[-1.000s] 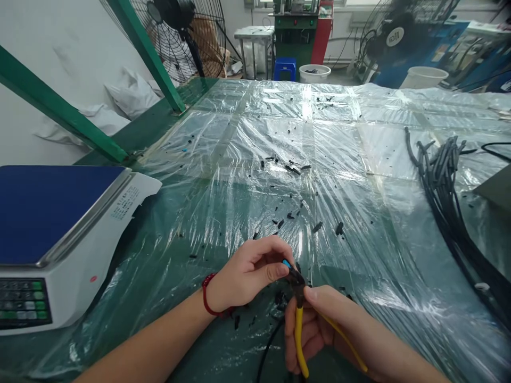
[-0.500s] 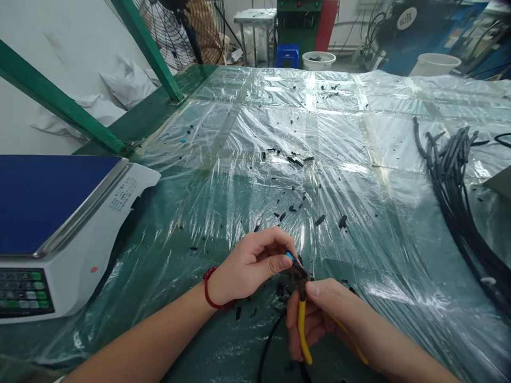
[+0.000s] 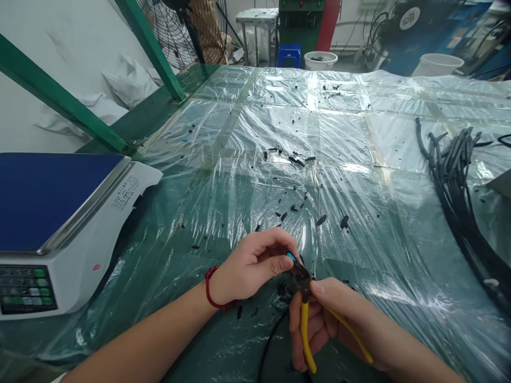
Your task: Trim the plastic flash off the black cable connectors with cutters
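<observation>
My left hand (image 3: 255, 263), with a red bracelet (image 3: 211, 288) at the wrist, pinches a small piece with a bright blue part (image 3: 291, 256) between thumb and fingers. Whether this piece belongs to the black cable (image 3: 271, 340) below cannot be made out. My right hand (image 3: 331, 319) is closed on yellow-handled pliers (image 3: 305, 324), its thumb near the pivot. The dark jaws point up and left and meet the piece at my left fingertips. What lies between the jaws is hidden. Black scraps (image 3: 284, 291) lie under the hands.
On the left stands a scale (image 3: 91, 239) with a blue platform. A bundle of dark cables (image 3: 455, 181) lies to the right. Plastic sheeting (image 3: 247, 197) covers the table, strewn with black scraps (image 3: 295, 159). Green posts (image 3: 151, 48) rise at the far left.
The right hand and pliers have shifted slightly down and right, and the handles look a little further apart. The left hand keeps its pinch; the whole view has moved slightly.
</observation>
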`<state>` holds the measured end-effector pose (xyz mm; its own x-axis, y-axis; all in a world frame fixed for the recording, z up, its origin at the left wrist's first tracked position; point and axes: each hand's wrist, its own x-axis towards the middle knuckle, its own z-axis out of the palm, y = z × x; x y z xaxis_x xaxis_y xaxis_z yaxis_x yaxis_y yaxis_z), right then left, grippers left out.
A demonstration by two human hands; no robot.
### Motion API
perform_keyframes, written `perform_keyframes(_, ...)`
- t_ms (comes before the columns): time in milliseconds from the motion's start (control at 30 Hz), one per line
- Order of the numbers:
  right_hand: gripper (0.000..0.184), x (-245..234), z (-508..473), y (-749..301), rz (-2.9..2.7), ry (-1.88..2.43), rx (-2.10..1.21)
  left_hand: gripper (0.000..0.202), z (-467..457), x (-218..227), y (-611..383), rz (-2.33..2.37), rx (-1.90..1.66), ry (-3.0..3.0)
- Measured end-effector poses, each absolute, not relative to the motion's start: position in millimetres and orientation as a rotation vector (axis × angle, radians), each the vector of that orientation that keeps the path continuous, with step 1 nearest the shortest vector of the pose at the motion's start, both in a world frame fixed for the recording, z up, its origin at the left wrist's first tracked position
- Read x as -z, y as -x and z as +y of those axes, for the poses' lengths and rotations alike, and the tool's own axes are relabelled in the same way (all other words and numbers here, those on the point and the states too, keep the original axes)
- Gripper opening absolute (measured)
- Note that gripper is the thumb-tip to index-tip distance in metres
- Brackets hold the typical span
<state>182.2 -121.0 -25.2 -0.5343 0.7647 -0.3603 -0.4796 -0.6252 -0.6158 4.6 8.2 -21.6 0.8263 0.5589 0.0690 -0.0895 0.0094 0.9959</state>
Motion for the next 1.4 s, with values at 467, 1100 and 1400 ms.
perform_keyframes(467, 0.067, 27, -126, -176, -0.559, 0.857, -2.158, 0.023, 4, 21, -6, 0.45, -0.551, -1.476)
perform_keyframes(1100, 0.04, 25, -133, -180, -0.734, 1.026, -2.168, 0.021, 3, 25, -4, 0.441, -0.579, -1.49)
perform_keyframes(1400, 0.046, 16, -128, -168, -0.999, 1.406, -2.004, 0.025, 2, 23, -3, 0.456, -0.6, -1.613)
